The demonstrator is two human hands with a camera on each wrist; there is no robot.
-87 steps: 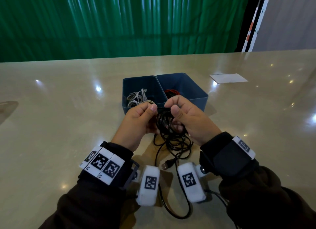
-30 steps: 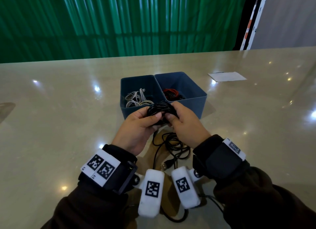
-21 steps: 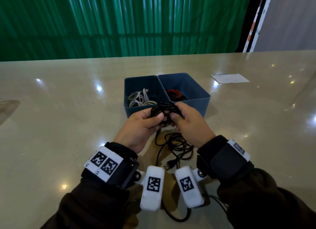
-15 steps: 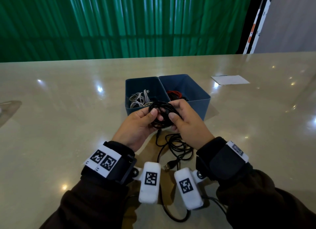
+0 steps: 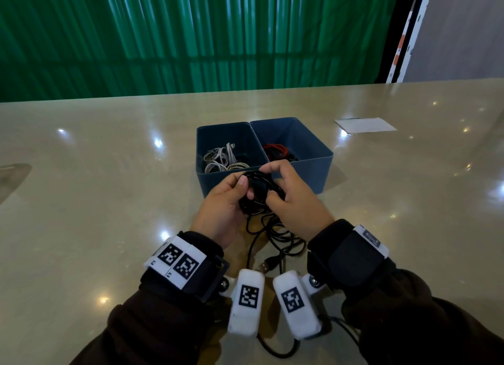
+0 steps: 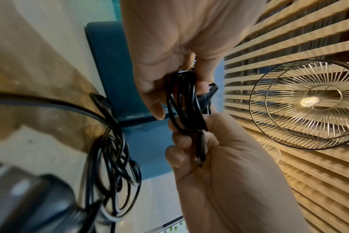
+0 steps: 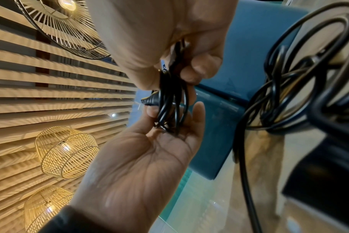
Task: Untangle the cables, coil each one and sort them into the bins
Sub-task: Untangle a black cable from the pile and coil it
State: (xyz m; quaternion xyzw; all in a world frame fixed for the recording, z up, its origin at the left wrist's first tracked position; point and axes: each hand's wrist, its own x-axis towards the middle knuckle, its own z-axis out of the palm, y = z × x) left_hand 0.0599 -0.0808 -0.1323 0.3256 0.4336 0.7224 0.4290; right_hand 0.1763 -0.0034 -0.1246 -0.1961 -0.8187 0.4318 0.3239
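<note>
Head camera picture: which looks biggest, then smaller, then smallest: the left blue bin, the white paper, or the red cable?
1. Left blue bin, clearly biggest.
2. White paper.
3. Red cable, smallest, though partly hidden in the right bin.
The paper lies farther from the camera, so it may look smaller than it really is.

No words, brand names or numbers can be read in any view. The only signs are black-and-white square code patterns: two side by side on the left wristband (image 5: pixel 178 261), at about 8 o'clock in the head view, and one on each white wrist camera housing (image 5: pixel 246 296) near 6 o'clock. A small dark mark on the right wristband tag (image 5: pixel 371 237) is too small to read.
</note>
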